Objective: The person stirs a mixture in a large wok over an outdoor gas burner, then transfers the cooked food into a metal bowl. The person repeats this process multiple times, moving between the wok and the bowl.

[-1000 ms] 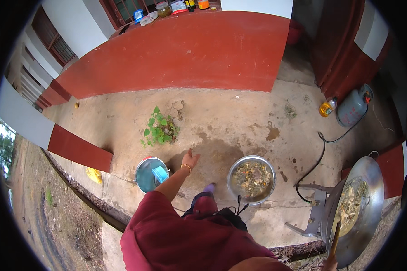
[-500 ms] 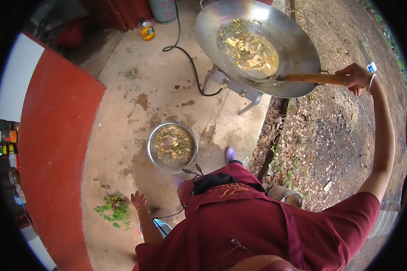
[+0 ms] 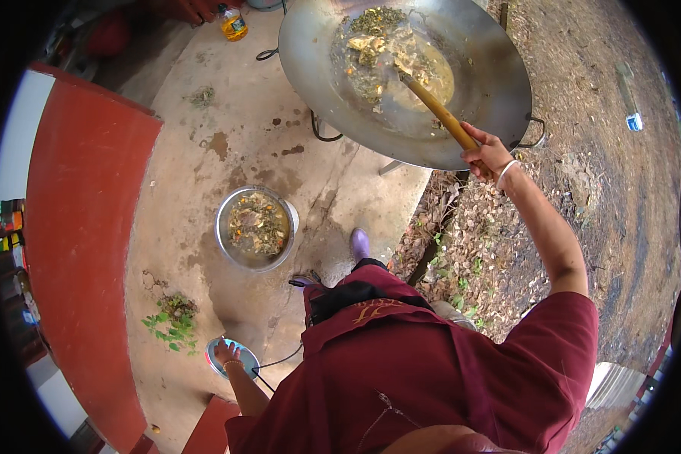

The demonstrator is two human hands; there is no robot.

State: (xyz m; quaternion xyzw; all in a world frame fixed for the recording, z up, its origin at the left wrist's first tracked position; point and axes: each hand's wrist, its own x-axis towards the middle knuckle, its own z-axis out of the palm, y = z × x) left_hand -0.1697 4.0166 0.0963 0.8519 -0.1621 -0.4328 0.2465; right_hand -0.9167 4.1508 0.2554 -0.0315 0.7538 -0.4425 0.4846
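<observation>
My right hand [image 3: 486, 151] is closed round the wooden handle of a long wok spatula [image 3: 443, 115]. The spatula slants over the near rim of a large metal wok [image 3: 492, 83], its head partly sunk in the food. Chopped greens, pale pieces and orange bits in thin broth make up the food [image 3: 371, 57]. My left hand [image 3: 227, 353] hangs low at my left side, fingers apart and holding nothing. It appears above a round blue-topped container [image 3: 244, 363]; touching or apart, I cannot tell.
A steel basin [image 3: 221, 240] of similar food stands on the concrete floor before my feet. A bottle of yellow liquid [image 3: 234, 27] is at the far left. A red wall [image 3: 83, 212] runs along the left, with a green plant [image 3: 175, 324] nearby. Leaf-strewn ground [image 3: 461, 250] borders the right.
My right hand has come inward from the wok's right side, swinging the spatula from sideways to slanting, its head farther into the food. My left hand now appears over the blue-topped container.
</observation>
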